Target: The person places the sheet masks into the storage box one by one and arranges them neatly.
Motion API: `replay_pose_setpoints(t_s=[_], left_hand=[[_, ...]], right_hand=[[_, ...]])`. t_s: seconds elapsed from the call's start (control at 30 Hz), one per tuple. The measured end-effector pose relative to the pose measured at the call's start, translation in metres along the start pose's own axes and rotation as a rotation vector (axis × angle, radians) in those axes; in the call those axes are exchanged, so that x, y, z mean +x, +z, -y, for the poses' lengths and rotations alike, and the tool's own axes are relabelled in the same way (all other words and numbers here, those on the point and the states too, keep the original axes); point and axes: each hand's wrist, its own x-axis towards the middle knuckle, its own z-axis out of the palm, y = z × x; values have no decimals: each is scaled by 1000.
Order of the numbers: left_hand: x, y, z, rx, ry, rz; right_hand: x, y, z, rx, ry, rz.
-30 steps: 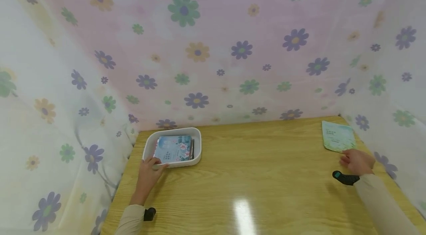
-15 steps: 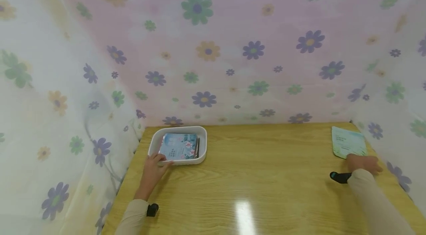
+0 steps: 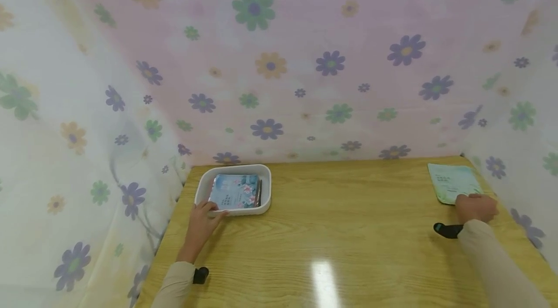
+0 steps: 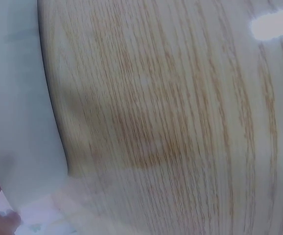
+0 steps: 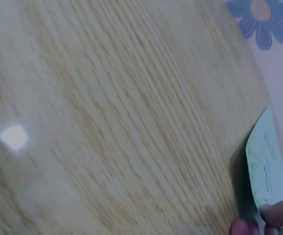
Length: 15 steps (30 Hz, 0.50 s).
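Observation:
At the back left of the table stands a white plastic bin [image 3: 267, 201] holding flat blue printed packets [image 3: 235, 192] with pink flowers. My left hand [image 3: 199, 228] grips the bin's near left rim, fingers over the edge and thumb at the front wall. On the right, my right hand [image 3: 476, 208] pinches the near edge of a pale green printed packet [image 3: 455, 182]. In the right wrist view the green packet [image 5: 268, 164] stands tilted up off the wood, with thumb and fingers [image 5: 281, 213] on its edge.
Wood-grain table [image 3: 331, 221] lies between the two hands, with a bright light reflection near its front. Flower-printed cloth [image 3: 296, 56] rises along the back and both sides. Slim dark items [image 3: 258, 194] lie beside the packets inside the bin.
My right hand has turned over and closed on the near edge of the green packet. My left hand has stayed at the bin. The head view has shifted slightly.

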Motion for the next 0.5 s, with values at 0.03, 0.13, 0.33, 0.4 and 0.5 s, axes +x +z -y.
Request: replay_pose_setpoints(t_s=[0.03,0.13,0.33,0.4,0.5], left_hand=[[0,0,0,1,0,-3],[-1,-1,0,-2,5,-12],[-1,-2,-2,-4,3,-10],[-1,-3,-3,-3,2,-9],[-1,-2,-4,-2,6,-6]], right_hand=[[-3,2,1,39,-16,-3],[-10,6,5,119,-59,-31],[-16,10,15,263,-98,-91],[-19,8,18,324,-95,-62],[-27,6,18,322,-143,-23]])
